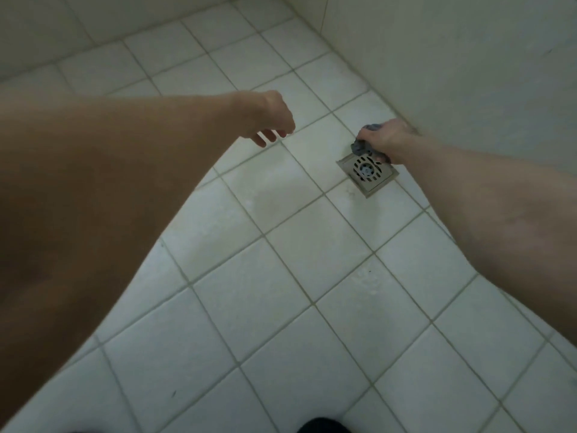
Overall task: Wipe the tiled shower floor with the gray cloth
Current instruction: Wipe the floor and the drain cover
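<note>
Dim, soft, greenish; wide-angle edges.

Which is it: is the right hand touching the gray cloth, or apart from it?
Touching. The head view shows the right hand gripping the bunched gray cloth, its fingers curled round it.

No words, labels, brands, numbers or signs can be read anywhere. The white floor tiles (312, 260), the square metal drain cover (385, 179) and the far walls (468, 73) show no lettering.
</note>
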### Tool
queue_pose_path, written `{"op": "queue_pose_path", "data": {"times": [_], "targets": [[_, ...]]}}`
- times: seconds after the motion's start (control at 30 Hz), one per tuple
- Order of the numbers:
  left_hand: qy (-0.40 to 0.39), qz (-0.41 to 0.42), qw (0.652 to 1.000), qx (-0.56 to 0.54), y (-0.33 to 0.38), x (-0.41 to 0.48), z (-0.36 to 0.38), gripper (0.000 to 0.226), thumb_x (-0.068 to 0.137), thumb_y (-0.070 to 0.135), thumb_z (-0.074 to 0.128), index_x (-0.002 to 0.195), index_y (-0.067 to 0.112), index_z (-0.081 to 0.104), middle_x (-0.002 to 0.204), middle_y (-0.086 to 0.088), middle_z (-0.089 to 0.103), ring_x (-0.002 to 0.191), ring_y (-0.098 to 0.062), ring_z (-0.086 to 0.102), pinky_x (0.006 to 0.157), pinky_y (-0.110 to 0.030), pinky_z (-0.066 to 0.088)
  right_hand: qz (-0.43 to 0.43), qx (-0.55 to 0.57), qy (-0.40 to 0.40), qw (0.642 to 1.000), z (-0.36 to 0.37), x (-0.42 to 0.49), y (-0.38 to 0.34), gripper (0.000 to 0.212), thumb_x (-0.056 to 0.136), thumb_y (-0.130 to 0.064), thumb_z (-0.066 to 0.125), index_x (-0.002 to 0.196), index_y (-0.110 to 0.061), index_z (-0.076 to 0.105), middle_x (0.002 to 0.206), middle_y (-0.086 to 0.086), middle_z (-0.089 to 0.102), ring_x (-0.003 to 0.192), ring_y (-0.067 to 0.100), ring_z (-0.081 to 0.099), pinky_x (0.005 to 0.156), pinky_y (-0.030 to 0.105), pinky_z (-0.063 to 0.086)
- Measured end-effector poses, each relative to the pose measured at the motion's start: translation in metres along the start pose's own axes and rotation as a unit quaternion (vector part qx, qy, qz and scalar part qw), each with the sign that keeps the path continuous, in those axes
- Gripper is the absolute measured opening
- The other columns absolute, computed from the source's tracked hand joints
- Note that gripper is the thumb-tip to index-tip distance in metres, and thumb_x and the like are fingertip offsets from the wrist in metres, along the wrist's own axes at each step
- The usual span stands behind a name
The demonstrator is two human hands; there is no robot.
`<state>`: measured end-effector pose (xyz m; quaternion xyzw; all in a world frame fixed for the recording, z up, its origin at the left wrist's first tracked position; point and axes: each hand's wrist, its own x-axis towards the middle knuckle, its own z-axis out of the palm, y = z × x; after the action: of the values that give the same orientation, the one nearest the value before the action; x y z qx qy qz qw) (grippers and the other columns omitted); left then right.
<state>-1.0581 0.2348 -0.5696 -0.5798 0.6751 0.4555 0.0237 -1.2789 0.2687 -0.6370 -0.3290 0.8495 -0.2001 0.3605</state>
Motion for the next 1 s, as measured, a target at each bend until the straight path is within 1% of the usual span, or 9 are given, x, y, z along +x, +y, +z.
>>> {"op": "queue_pose_path", "data": {"times": [0.1, 0.17, 0.3, 0.5, 0.73, 0.83, 0.87, 0.93, 1.0], "targets": [[-0.028, 0.020, 0.999, 0.009, 0.010, 0.003, 0.010, 0.031, 0.093, 0.010, 0.050, 0.122, 0.002, 0.057, 0.103, -0.006, 0.057, 0.084, -0.018, 0.054, 0.080, -0.030, 0.048, -0.049, -0.108, 0.036, 0.992, 0.010, 0.000, 0.006, 0.026, 0.085, -0.032, 0.057, 0.070, -0.011, 0.051, 0.089, 0.012, 0.054, 0.066, 0.025, 0.056, 0.046, 0.021, 0.049], [-0.043, 0.035, 0.998, 0.029, 0.018, 0.005, 0.019, 0.032, 0.093, 0.011, 0.049, 0.123, 0.002, 0.056, 0.105, -0.007, 0.059, 0.090, -0.019, 0.055, 0.082, -0.031, 0.049, -0.068, -0.158, 0.042, 0.984, 0.013, -0.003, 0.009, 0.026, 0.088, -0.033, 0.051, 0.075, -0.010, 0.056, 0.092, 0.012, 0.056, 0.080, 0.026, 0.057, 0.065, 0.027, 0.046], [-0.055, 0.056, 0.996, 0.052, 0.027, 0.008, 0.034, 0.032, 0.094, 0.013, 0.048, 0.123, 0.003, 0.056, 0.115, -0.008, 0.061, 0.096, -0.018, 0.056, 0.084, -0.030, 0.050, -0.087, -0.201, 0.059, 0.974, 0.013, -0.004, 0.007, 0.037, 0.094, -0.032, 0.040, 0.099, -0.002, 0.061, 0.107, 0.022, 0.062, 0.097, 0.034, 0.059, 0.072, 0.030, 0.041], [-0.056, 0.058, 0.995, 0.055, 0.029, 0.011, 0.038, 0.031, 0.095, 0.011, 0.046, 0.123, 0.002, 0.056, 0.104, -0.007, 0.058, 0.094, -0.019, 0.055, 0.085, -0.032, 0.050, -0.087, -0.177, 0.086, 0.976, 0.007, -0.002, 0.005, 0.039, 0.092, -0.029, 0.038, 0.061, -0.006, 0.045, 0.086, 0.015, 0.055, 0.077, 0.025, 0.055, 0.063, 0.031, 0.046], [-0.053, 0.074, 0.994, 0.059, 0.033, 0.013, 0.041, 0.031, 0.095, 0.010, 0.046, 0.124, 0.003, 0.056, 0.117, -0.010, 0.061, 0.094, -0.019, 0.056, 0.080, -0.030, 0.050, -0.076, -0.205, 0.088, 0.972, -0.002, -0.006, 0.008, 0.035, 0.092, -0.029, 0.034, 0.077, -0.005, 0.053, 0.094, 0.016, 0.055, 0.083, 0.025, 0.053, 0.069, 0.032, 0.043], [-0.065, 0.071, 0.994, 0.059, 0.032, 0.011, 0.039, 0.033, 0.094, 0.011, 0.050, 0.127, 0.005, 0.053, 0.123, -0.010, 0.059, 0.097, -0.019, 0.056, 0.082, -0.031, 0.051, -0.045, -0.062, -0.048, 0.996, 0.000, -0.017, 0.001, 0.043, 0.098, -0.035, 0.033, 0.111, -0.006, 0.063, 0.088, 0.015, 0.059, 0.072, 0.027, 0.055, 0.059, 0.027, 0.046], [-0.068, 0.068, 0.994, 0.053, 0.032, 0.009, 0.036, 0.036, 0.094, 0.013, 0.053, 0.128, 0.006, 0.050, 0.126, -0.010, 0.057, 0.099, -0.021, 0.056, 0.084, -0.033, 0.051, -0.018, 0.011, -0.137, 0.990, 0.003, -0.025, -0.006, 0.048, 0.100, -0.039, 0.029, 0.101, -0.007, 0.065, 0.072, 0.014, 0.054, 0.059, 0.024, 0.047, 0.048, 0.023, 0.039], [-0.076, 0.056, 0.995, 0.034, 0.028, 0.003, 0.027, 0.048, 0.091, 0.015, 0.059, 0.135, 0.007, 0.042, 0.131, -0.012, 0.052, 0.107, -0.025, 0.055, 0.090, -0.037, 0.051, 0.035, 0.123, -0.300, 0.945, 0.012, -0.036, -0.018, 0.055, 0.100, -0.046, 0.012, 0.068, -0.014, 0.044, 0.057, 0.007, 0.034, 0.054, 0.017, 0.026, 0.049, 0.023, 0.021], [-0.081, 0.041, 0.995, 0.027, 0.021, -0.005, 0.014, 0.058, 0.090, 0.019, 0.062, 0.140, 0.006, 0.035, 0.135, -0.015, 0.049, 0.115, -0.030, 0.054, 0.093, -0.041, 0.050, 0.068, 0.237, -0.367, 0.897, 0.023, -0.047, -0.034, 0.044, 0.099, -0.038, 0.011, 0.071, -0.016, 0.037, 0.067, 0.005, 0.033, 0.062, 0.017, 0.032, 0.058, 0.025, 0.029]]}}
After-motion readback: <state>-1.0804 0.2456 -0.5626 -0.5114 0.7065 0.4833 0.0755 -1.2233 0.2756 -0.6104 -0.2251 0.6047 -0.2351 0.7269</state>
